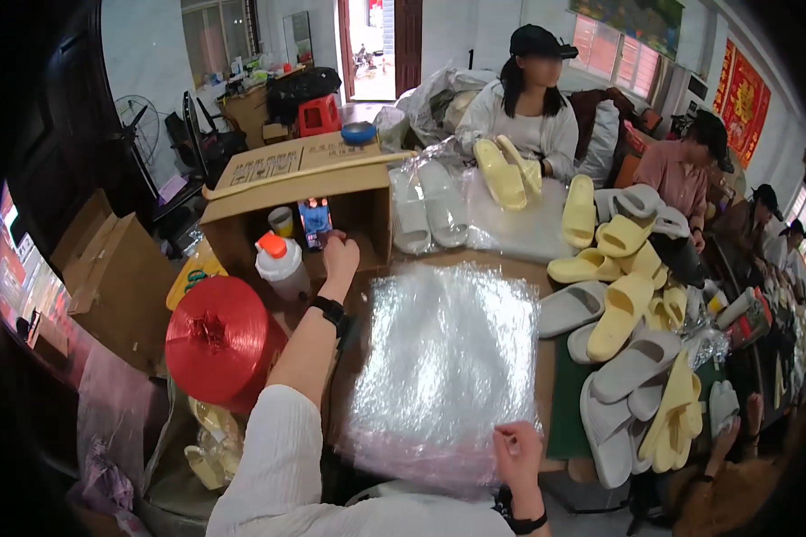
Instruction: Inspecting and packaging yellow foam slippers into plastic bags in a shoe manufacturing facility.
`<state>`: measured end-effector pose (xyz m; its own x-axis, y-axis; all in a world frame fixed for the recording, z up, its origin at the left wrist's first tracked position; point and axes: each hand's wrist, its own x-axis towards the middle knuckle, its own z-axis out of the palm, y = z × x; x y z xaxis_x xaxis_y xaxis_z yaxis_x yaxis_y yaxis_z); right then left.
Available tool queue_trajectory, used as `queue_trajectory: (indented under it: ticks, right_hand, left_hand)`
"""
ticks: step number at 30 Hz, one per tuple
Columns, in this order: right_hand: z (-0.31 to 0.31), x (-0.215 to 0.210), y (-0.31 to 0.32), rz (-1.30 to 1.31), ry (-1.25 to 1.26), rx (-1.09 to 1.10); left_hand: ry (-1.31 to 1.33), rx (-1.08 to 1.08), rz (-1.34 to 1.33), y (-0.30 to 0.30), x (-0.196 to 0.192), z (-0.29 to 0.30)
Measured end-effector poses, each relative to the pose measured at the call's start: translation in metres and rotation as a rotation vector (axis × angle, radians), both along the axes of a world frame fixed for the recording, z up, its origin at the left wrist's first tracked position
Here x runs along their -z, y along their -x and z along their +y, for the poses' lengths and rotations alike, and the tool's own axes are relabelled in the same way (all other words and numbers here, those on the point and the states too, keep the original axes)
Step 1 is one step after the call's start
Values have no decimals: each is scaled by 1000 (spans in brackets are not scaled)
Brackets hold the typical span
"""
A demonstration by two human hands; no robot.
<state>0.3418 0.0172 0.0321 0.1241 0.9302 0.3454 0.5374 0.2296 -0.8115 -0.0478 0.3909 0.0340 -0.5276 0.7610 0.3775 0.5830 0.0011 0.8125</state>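
Observation:
My left hand (341, 259) reaches to the open side of a cardboard box, its fingers curled at the lower right edge of a smartphone (314, 220). The phone stands upright inside the box with its screen lit. Whether the fingers pinch anything is hidden behind the hand. In front of me lies a stack of clear plastic bags (448, 349), shiny and flat. Over its near right corner hovers my right hand (518, 455), fingers curled in toward the thumb, with nothing visible in them. Grey slippers (571, 309) and yellow slippers (620, 315) are heaped to the right.
A white bottle with an orange cap (280, 264) and a large red twine roll (217, 342) stand by my left arm. The cardboard box (295, 166) bears a blue bowl (358, 133). Across the table a person (528, 112) faces bagged grey slippers (430, 206); others sit at the right.

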Motion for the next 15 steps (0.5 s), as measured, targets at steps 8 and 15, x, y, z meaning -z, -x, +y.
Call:
queue_trajectory:
  ticks: [8, 15]
  right_hand:
    - [-10, 1, -29, 57, 93, 166]
    - [0, 7, -26, 50, 109, 164]
  left_hand:
    - [-190, -123, 69, -5, 27, 53]
    - [-215, -234, 155, -5, 36, 72]
